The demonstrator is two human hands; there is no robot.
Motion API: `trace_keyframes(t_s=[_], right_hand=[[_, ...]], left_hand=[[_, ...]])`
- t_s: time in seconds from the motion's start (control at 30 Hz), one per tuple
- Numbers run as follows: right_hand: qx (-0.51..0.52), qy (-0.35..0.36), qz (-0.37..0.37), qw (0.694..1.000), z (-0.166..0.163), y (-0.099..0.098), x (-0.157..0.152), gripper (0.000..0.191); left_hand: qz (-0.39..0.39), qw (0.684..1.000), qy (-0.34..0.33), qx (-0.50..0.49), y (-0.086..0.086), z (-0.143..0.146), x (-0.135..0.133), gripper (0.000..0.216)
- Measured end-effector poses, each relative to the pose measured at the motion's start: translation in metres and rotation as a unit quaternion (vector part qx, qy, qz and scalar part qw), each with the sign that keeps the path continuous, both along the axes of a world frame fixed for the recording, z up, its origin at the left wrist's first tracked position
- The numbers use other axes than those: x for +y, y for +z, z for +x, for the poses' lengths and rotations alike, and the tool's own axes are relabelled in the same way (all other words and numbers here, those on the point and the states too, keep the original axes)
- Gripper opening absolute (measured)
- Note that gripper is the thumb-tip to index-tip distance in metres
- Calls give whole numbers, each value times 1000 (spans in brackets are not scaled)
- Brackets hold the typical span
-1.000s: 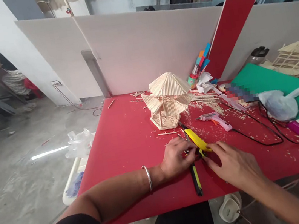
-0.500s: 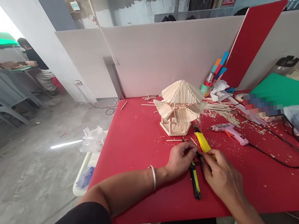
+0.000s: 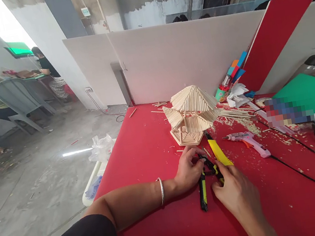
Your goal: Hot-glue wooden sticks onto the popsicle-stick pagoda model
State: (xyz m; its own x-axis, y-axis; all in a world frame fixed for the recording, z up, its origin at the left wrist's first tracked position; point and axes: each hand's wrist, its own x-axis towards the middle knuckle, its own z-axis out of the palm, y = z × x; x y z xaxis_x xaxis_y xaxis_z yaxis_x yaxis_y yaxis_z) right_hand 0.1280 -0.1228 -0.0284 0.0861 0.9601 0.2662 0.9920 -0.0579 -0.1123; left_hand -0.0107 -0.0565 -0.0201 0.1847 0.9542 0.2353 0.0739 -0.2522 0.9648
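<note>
Your left hand point(image 3: 188, 170) is resting on the red table point(image 3: 145, 152), with the fingers curled around the head end of the black-and-yellow cutting pliers point(image 3: 205, 174). Your right hand point(image 3: 236, 193) comes in from the lower right and its fingertips are pinched on the pliers' upper handle, right near the pivot. So both hands are closed on the same tool, one on each side. The handles are spread: one black-and-yellow handle points back toward you and lies flat on the table, while the other one angles up toward your right fingers. I honestly can't tell if there's a stick caught in the cutting end, since your left fingers hide it.

Just beyond the pliers there's a yellow utility knife point(image 3: 219, 151) lying on the table, its tip pointing at the little stick pavilion point(image 3: 192, 113), which stands upright just behind your left hand. To the right of the knife is a pink-and-white glue gun point(image 3: 249, 141) on its side, with a black cord point(image 3: 308, 173) trailing off to the right. Wood crumbs and loose sticks point(image 3: 234, 114) are scattered all around that side. You've got a silver bangle point(image 3: 161, 191) on your left wrist.
</note>
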Motion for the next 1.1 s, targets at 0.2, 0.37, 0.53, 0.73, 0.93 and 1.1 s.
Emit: trace_keyframes(t_s=[0.2, 0.37, 0.53, 0.73, 0.93, 1.1], right_hand=[[167, -13, 150, 974, 7, -19, -3, 45], [213, 5, 211, 954, 8, -22, -4, 38], [220, 38, 212, 951, 6, -22, -3, 36], [225, 57, 217, 948, 6, -25, -3, 36], [274, 77, 162, 945, 8, -25, -1, 38], [322, 83, 98, 938, 30, -2, -6, 40]], left_hand=[[-119, 981, 4, -155, -7, 3, -1, 23], [-221, 949, -35, -221, -8, 4, -2, 46], [-258, 934, -107, -224, -3, 6, -4, 46], [-208, 953, -55, -214, -3, 12, -10, 35], [-194, 962, -55, -185, -3, 10, -10, 31], [-148, 987, -25, -60, -4, 8, -6, 24]])
